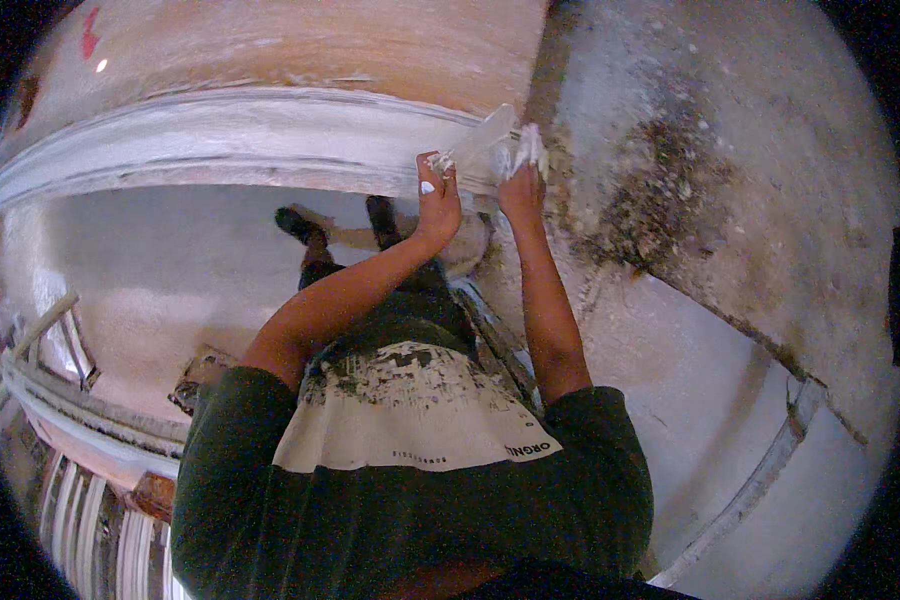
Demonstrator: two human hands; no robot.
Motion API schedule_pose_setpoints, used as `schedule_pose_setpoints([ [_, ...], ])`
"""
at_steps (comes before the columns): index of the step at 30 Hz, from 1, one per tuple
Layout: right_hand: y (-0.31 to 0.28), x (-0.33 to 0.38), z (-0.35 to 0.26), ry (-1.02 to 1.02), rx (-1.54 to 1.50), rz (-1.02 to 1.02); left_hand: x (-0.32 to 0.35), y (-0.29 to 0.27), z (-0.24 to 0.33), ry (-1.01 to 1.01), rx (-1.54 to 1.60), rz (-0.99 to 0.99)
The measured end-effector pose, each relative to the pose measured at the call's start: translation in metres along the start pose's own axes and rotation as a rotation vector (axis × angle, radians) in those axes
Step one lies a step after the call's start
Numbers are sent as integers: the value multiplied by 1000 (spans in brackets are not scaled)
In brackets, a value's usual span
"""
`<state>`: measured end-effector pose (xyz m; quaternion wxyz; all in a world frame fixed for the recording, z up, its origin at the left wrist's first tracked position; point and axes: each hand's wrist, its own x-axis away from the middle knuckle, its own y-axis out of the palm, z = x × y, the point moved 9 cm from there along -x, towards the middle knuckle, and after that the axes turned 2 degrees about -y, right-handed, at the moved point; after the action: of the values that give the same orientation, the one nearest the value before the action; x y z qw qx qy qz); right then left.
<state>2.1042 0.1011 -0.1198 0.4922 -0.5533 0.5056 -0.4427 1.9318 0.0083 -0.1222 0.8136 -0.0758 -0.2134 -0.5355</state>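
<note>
A long white ridged moulding (pixel 270 125) runs from the far left to in front of me. Over its right end, my left hand (pixel 439 200) is closed around a pale, flat, blade-like scraper (pixel 485 135) that slants up to the right. Lumps of white paste cling to that hand near the scraper's base. Just right of the blade is my right hand (pixel 523 185), its fingers coated in white paste. Blur and paste hide whether those fingers hold anything.
Dark crumbly debris (pixel 660 180) is scattered on the stained surface to the right. A pale board (pixel 710 400) lies at lower right, with a whitish strip (pixel 755 500) across it. Wooden bars and slatted pieces (pixel 90 520) stand at lower left. My feet (pixel 300 225) are below the moulding.
</note>
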Motion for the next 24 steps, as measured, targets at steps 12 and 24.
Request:
schedule_pose_setpoints([
  [12, 57, 45, -224, 106, -36, -305, -59, -360, 10, 291, -793, 438],
  [24, 68, 66, -586, -681, -141, -294, -29, -567, 122, 283, 141, 834],
])
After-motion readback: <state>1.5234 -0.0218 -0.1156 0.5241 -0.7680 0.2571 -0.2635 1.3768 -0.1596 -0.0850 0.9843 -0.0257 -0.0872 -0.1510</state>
